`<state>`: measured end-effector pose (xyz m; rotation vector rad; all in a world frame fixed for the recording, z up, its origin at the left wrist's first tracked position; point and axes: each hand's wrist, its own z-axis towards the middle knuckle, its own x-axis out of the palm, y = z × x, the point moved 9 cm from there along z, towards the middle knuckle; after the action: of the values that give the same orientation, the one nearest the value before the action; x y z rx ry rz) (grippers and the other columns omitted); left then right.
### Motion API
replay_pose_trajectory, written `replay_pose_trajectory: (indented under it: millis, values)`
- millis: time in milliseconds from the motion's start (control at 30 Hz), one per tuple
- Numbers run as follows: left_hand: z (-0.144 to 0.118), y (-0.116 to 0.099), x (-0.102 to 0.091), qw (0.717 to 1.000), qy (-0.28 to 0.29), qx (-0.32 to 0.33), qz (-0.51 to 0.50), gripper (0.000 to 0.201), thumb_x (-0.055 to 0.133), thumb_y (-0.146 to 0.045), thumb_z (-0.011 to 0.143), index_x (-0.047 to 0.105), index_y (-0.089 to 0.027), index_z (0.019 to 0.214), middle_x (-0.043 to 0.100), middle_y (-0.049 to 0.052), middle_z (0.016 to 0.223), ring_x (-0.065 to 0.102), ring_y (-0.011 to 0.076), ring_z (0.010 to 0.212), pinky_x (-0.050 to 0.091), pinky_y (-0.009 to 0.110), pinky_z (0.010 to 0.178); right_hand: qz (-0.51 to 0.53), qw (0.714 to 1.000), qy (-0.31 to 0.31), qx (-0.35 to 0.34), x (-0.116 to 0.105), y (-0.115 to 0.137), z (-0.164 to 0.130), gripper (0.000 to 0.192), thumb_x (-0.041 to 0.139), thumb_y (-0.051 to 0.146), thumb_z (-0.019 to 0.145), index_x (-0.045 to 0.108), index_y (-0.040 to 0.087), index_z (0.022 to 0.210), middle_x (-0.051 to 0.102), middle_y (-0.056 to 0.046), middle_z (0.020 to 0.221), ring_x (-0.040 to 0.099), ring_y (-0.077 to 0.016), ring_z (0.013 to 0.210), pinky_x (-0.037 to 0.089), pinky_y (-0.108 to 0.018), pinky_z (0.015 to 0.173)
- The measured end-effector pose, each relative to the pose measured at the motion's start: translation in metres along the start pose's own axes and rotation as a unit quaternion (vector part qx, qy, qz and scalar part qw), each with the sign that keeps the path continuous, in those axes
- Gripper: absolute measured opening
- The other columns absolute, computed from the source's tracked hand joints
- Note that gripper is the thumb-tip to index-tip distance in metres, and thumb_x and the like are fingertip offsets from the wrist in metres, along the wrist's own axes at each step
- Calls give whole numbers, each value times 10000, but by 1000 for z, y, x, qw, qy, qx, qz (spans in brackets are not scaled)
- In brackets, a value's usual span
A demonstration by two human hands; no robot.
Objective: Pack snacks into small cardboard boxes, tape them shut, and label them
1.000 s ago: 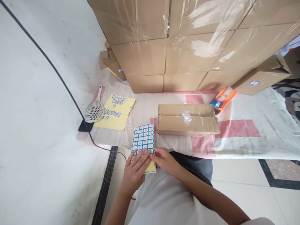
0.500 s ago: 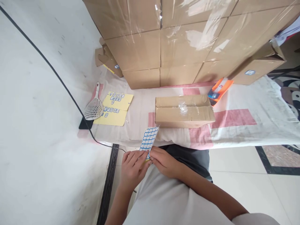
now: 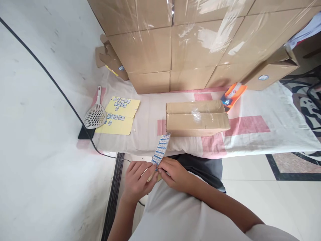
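Two hands meet at six o'clock, close to the body. Left hand (image 3: pixel 136 179) and right hand (image 3: pixel 175 174) both pinch the near end of a blue sticker sheet (image 3: pixel 161 149), which tilts up toward the flat cardboard box (image 3: pixel 197 117) at twelve. Fingertips narrow, working the sheet's lower edge; looks like a label being peeled loose. Next move calls for a clean nail-grip on one sticker's corner. Two used yellow backing sheets (image 3: pixel 119 115) lie at ten o'clock beside a white perforated scoop (image 3: pixel 95 115).
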<state>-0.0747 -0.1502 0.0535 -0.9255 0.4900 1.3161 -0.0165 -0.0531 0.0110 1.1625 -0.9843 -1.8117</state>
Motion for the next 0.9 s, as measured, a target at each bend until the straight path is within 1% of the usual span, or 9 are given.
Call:
replay_pose_trajectory:
  millis: [133, 200, 267, 400, 533, 667, 800, 833, 900]
  values:
    - [-1, -2, 0, 999, 23, 24, 6, 355, 801, -106, 801, 653, -123, 1123, 756, 70, 880, 647, 210, 787, 444, 366, 713, 73, 993, -10, 90, 1, -4, 3, 181, 502, 143, 941, 489, 217, 776, 601, 6, 765, 553, -131, 702, 445, -251, 684]
    - [-1, -3, -1, 999, 21, 26, 5, 342, 783, -92, 817, 651, -119, 1132, 758, 67, 880, 650, 206, 794, 439, 364, 712, 60, 990, -19, 126, 0, -3, 5, 216, 528, 133, 900, 442, 217, 720, 552, 26, 701, 505, -122, 648, 408, -251, 642]
    - [0, -2, -3, 999, 23, 21, -8, 293, 741, -81, 851, 652, -124, 1126, 756, 63, 877, 649, 201, 803, 430, 359, 711, 41, 990, -18, 136, -1, 1, 7, 225, 529, 139, 894, 430, 216, 707, 551, 21, 692, 506, -129, 655, 409, -264, 647]
    - [0, 10, 1, 996, 68, -13, -61, 195, 639, -84, 923, 659, -167, 1098, 723, 31, 824, 600, 175, 738, 392, 333, 662, -1, 996, -1, 86, 1, 8, 11, 201, 484, 180, 967, 487, 218, 770, 633, -30, 789, 572, -170, 758, 469, -315, 736]
    - [-3, 22, 9, 983, 130, -48, -117, 174, 565, -85, 967, 666, -194, 1059, 648, -2, 737, 548, 145, 665, 392, 289, 615, -65, 997, 37, 12, 8, 12, 10, 184, 441, 167, 990, 502, 227, 827, 636, -35, 792, 573, -194, 802, 484, -377, 823]
    - [-1, 28, 4, 982, 88, -83, -146, 144, 565, -69, 949, 636, -194, 956, 647, 4, 756, 569, 131, 679, 439, 255, 631, -70, 996, 27, -39, 6, 18, 10, 162, 442, 157, 987, 499, 231, 855, 655, -31, 811, 574, -188, 806, 484, -390, 846]
    - [-4, 33, 4, 980, 44, -115, -157, 147, 559, -91, 936, 609, -198, 849, 617, -7, 705, 560, 118, 641, 445, 241, 605, -46, 998, 11, -38, 1, 17, 6, 134, 462, 149, 997, 534, 224, 912, 690, -39, 876, 609, -183, 868, 493, -380, 880]
    - [-7, 39, 5, 977, 31, -141, -157, 149, 558, -112, 940, 615, -198, 832, 616, -8, 695, 560, 114, 628, 449, 237, 596, -43, 999, 3, -32, 0, 15, 4, 131, 469, 150, 996, 539, 224, 914, 690, -41, 881, 615, -183, 874, 498, -375, 878]
    - [-18, 60, 1, 958, -22, -244, -151, 158, 558, -173, 959, 632, -194, 820, 614, -15, 661, 555, 104, 582, 450, 224, 554, -38, 999, -22, -15, -3, 8, 1, 130, 485, 158, 993, 546, 227, 901, 679, -40, 860, 620, -182, 853, 513, -362, 846]
